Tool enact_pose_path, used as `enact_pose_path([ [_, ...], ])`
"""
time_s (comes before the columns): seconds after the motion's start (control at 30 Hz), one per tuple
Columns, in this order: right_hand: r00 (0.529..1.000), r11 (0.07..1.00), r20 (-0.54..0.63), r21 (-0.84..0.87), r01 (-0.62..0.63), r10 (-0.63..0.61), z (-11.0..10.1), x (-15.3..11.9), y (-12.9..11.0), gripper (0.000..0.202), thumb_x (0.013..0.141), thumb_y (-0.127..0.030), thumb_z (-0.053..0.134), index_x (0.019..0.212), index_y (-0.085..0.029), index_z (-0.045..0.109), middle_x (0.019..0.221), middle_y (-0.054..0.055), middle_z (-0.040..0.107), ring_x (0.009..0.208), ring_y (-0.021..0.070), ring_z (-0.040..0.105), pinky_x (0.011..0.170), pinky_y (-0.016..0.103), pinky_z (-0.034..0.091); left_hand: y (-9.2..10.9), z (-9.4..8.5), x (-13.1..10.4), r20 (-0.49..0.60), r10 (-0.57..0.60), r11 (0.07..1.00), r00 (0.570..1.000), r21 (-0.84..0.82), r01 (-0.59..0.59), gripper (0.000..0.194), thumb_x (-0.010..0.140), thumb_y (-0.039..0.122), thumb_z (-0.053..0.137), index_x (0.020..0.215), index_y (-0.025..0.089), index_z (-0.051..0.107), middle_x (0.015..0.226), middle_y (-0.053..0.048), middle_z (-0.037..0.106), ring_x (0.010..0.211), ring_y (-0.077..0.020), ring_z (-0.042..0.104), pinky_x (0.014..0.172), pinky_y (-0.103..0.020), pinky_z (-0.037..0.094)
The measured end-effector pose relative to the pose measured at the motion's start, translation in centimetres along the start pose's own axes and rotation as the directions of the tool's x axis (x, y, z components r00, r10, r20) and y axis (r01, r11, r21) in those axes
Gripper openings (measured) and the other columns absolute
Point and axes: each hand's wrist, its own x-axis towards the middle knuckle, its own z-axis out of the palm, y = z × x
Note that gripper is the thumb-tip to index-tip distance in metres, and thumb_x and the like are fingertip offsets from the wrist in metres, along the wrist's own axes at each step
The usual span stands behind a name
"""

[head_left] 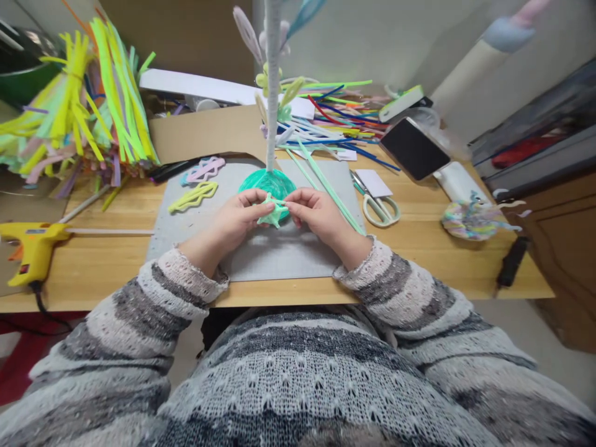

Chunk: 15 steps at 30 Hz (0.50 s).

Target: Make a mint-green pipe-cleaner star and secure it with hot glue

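Observation:
Between my two hands is a small mint-green piece (270, 213) bent from fuzzy stems. My left hand (233, 220) pinches its left side, and the fingers of my right hand (317, 214) are closed on its right end. Just behind the piece stands a round green base (254, 180) with a tall white wrapped stem (272, 81) bearing fuzzy petals. Long mint-green stems (333, 192) lie on the grey mat (279, 264) beside my right hand. Yellow (193, 197) and pink-blue (205, 169) bent shapes rest on the mat at the left.
A yellow glue gun (35, 245) lies at the left, below bundles of coloured stems (74, 105). White-handled scissors (380, 211), a phone (414, 148), a pastel fuzzy piece (469, 220) and a black-handled tool (512, 261) are on the right. Loose stems (335, 118) cover the back.

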Motion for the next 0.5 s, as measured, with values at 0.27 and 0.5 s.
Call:
enact_pose_path([
  [0.27,0.989,0.952,0.105,-0.276,0.129,-0.103,0.2,-1.5,-0.8,0.017,0.081,-0.032,0.065,0.075,-0.018,0.059,0.058,-0.005,0.050,0.050,0.0083,0.042,0.048,0.022,0.032,-0.1,0.2,-0.7,0.055,0.066,0.854,0.996,0.514,-0.085,0.027,0.069,0.038,0.075,0.076,0.015,0.063,0.057,0.004,0.053,0.049,-0.0080,0.042,0.048,-0.021,0.029],
  [0.5,0.975,0.838,-0.171,-0.545,0.029,-0.145,-3.1,-0.3,-2.1,0.014,0.087,-0.030,0.053,0.086,-0.017,0.060,0.071,0.000,0.059,0.061,0.0141,0.054,0.060,0.027,0.045,-0.5,0.3,-0.9,0.068,-0.037,0.851,0.997,0.525,-0.005,0.025,0.072,0.039,0.070,0.076,0.015,0.063,0.060,0.000,0.059,0.050,-0.0100,0.048,0.049,-0.023,0.034],
])
